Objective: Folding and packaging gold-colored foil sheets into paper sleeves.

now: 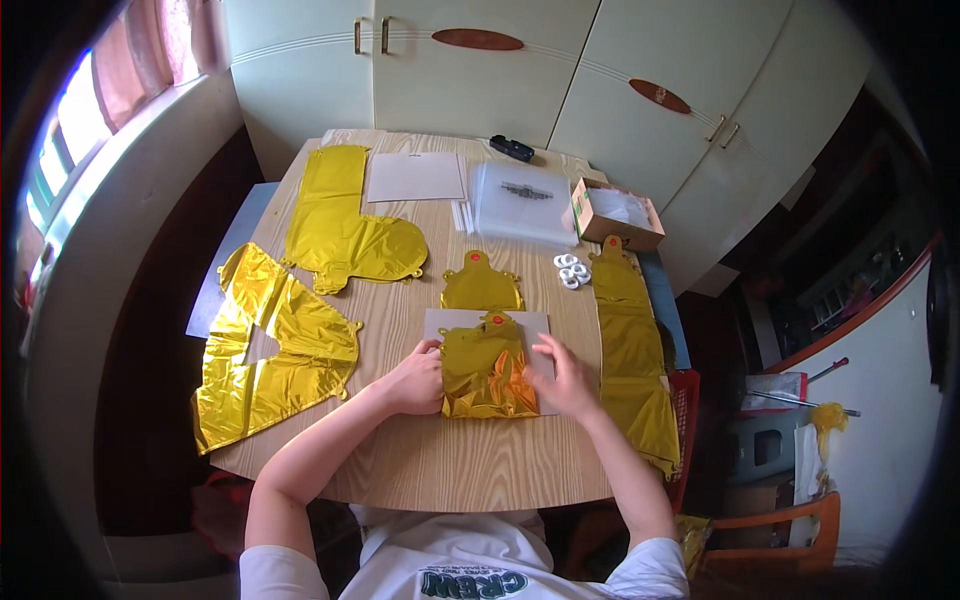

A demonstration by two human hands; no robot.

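A crumpled, folded gold foil balloon (pixel 487 368) lies on a grey sheet of card (pixel 535 325) near the front of the wooden table (pixel 450 470). My left hand (pixel 416 381) presses against the balloon's left edge. My right hand (pixel 560 375) lies with spread fingers on its right edge and on the card. Just behind it rests another small folded gold balloon (pixel 481 286) with a red valve tab.
Large flat gold balloons lie at the left (pixel 270 345), the back left (pixel 345 225) and along the right edge (pixel 632 350). Behind are a white sheet (pixel 415 177), a clear plastic bag (pixel 523 203), an open cardboard box (pixel 615 213), white rings (pixel 572 269) and a black object (pixel 512 148). Cupboards stand beyond.
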